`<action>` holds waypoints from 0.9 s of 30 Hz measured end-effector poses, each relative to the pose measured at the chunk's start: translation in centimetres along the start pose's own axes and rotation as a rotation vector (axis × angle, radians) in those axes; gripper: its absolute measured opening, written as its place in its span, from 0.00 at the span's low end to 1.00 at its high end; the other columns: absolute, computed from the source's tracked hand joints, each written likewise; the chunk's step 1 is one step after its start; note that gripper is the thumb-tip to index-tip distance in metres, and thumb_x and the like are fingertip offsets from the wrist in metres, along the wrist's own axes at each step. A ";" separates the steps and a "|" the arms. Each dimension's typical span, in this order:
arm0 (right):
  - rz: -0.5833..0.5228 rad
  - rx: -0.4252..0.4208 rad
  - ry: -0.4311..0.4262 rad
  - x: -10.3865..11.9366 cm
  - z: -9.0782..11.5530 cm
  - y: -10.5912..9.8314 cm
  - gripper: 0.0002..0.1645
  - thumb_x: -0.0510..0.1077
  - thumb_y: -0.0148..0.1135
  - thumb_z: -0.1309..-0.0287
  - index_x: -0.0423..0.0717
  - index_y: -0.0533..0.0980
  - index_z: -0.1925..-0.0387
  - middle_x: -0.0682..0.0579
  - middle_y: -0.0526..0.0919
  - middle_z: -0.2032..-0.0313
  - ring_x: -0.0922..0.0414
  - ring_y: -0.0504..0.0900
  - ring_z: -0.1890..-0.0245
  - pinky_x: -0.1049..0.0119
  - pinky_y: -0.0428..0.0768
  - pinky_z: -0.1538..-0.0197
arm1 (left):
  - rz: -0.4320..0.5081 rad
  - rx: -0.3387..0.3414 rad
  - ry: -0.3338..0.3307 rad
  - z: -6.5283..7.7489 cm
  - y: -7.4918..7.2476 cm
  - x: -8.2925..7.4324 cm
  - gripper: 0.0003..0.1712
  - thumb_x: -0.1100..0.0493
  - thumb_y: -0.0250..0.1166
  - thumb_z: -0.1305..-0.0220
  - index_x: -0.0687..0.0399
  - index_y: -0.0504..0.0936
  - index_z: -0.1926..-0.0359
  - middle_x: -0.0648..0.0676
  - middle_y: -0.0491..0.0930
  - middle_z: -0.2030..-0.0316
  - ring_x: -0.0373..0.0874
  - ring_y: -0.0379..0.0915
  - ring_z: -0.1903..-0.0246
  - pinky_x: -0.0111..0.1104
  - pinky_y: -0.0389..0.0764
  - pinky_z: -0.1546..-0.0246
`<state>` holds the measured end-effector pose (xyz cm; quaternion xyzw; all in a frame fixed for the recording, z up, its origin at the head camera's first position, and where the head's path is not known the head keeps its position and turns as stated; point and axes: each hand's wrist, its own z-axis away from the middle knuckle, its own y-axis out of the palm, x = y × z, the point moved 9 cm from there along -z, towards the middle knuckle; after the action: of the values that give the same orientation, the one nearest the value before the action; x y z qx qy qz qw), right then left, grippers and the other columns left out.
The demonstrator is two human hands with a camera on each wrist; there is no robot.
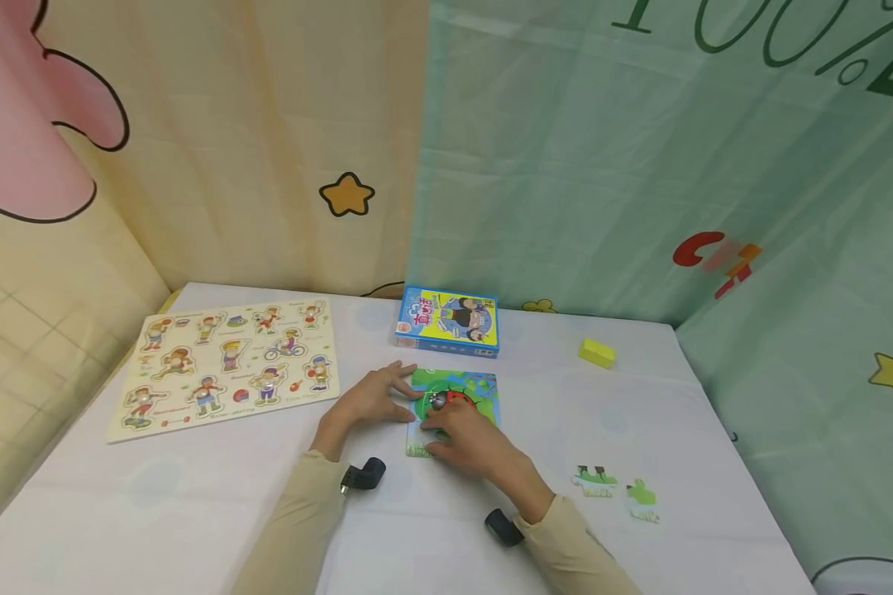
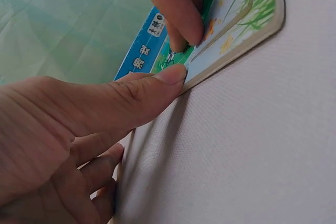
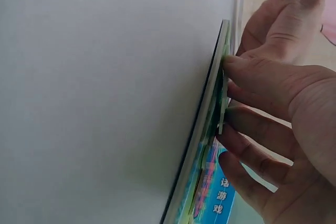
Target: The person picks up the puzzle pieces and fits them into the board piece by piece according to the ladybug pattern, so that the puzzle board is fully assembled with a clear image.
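A small square jigsaw board (image 1: 418, 446) with a ladybug picture lies in front of me in the head view. My right hand (image 1: 476, 436) is over its lower middle, pinching a thin puzzle piece (image 3: 221, 116) between thumb and fingers. In the right wrist view that piece stands slightly raised at one end from the board. My left hand (image 1: 375, 395) is at the board's left side, fingers extended. Its thumb (image 2: 170, 75) touches the board's edge in the left wrist view. Two loose puzzle pieces (image 1: 595, 482) with green and white print lie to the right of my right hand.
A blue and yellow card box (image 1: 450, 321) lies just behind the board. At the left is a large wooden puzzle board (image 1: 223, 364) with sports figures. A yellow block (image 1: 598, 354) sits at the back right. Curtains hang behind the white table (image 1: 156, 512).
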<state>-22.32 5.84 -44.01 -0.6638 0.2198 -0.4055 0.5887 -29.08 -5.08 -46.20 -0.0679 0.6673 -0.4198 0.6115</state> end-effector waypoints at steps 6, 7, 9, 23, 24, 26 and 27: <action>0.051 0.016 0.017 0.6 -0.3 0.0 0.18 0.47 0.69 0.39 0.48 0.84 0.47 0.50 0.84 0.42 0.51 0.79 0.42 0.56 0.80 0.37 | -0.002 -0.004 0.003 0.1 -0.1 0.1 0.21 0.63 0.77 0.50 0.54 0.89 0.52 0.56 0.65 0.27 0.59 0.43 0.22 0.59 0.47 0.24; 0.057 0.015 0.021 0.6 -0.3 0.0 0.18 0.47 0.69 0.39 0.48 0.84 0.47 0.51 0.83 0.41 0.51 0.79 0.42 0.56 0.80 0.37 | -0.001 -0.002 -0.002 0.1 -0.1 0.2 0.21 0.63 0.77 0.50 0.54 0.89 0.51 0.55 0.65 0.27 0.59 0.42 0.22 0.59 0.47 0.24; 0.100 0.000 0.006 0.9 -0.4 0.0 0.17 0.47 0.69 0.39 0.50 0.85 0.49 0.51 0.84 0.43 0.52 0.81 0.44 0.57 0.81 0.40 | 0.004 0.002 -0.014 0.1 0.0 0.3 0.21 0.63 0.77 0.50 0.53 0.88 0.51 0.54 0.64 0.26 0.59 0.42 0.22 0.59 0.46 0.24; 0.185 0.017 -0.016 1.3 0.1 0.1 0.22 0.48 0.66 0.36 0.49 0.81 0.41 0.49 0.82 0.39 0.50 0.79 0.46 0.55 0.83 0.43 | -0.025 0.083 0.029 0.2 0.7 -0.3 0.29 0.55 0.81 0.54 0.57 0.85 0.49 0.58 0.58 0.24 0.60 0.36 0.21 0.56 0.44 0.22; 0.150 0.036 -0.013 1.2 0.1 0.2 0.22 0.47 0.65 0.35 0.49 0.80 0.41 0.49 0.80 0.38 0.50 0.78 0.44 0.55 0.82 0.42 | -0.028 0.082 0.028 0.1 0.7 -0.4 0.29 0.55 0.81 0.55 0.57 0.84 0.50 0.59 0.58 0.24 0.61 0.36 0.21 0.56 0.44 0.22; 0.066 0.081 -0.004 0.7 0.3 0.5 0.23 0.46 0.63 0.33 0.47 0.78 0.38 0.48 0.77 0.35 0.48 0.75 0.40 0.53 0.80 0.38 | -0.027 0.079 0.018 0.1 0.7 -0.3 0.29 0.56 0.82 0.55 0.57 0.84 0.50 0.59 0.57 0.23 0.61 0.36 0.21 0.56 0.44 0.22; 0.021 0.102 0.002 0.5 0.4 0.6 0.24 0.46 0.62 0.32 0.47 0.77 0.37 0.48 0.75 0.33 0.48 0.74 0.39 0.53 0.78 0.37 | -0.030 0.077 0.018 0.1 0.8 -0.2 0.30 0.56 0.82 0.55 0.57 0.84 0.50 0.59 0.57 0.23 0.61 0.36 0.21 0.56 0.44 0.22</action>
<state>-21.61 5.62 -44.46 -0.6303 0.2064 -0.4104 0.6258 -28.61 -4.47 -46.52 -0.0504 0.6549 -0.4550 0.6013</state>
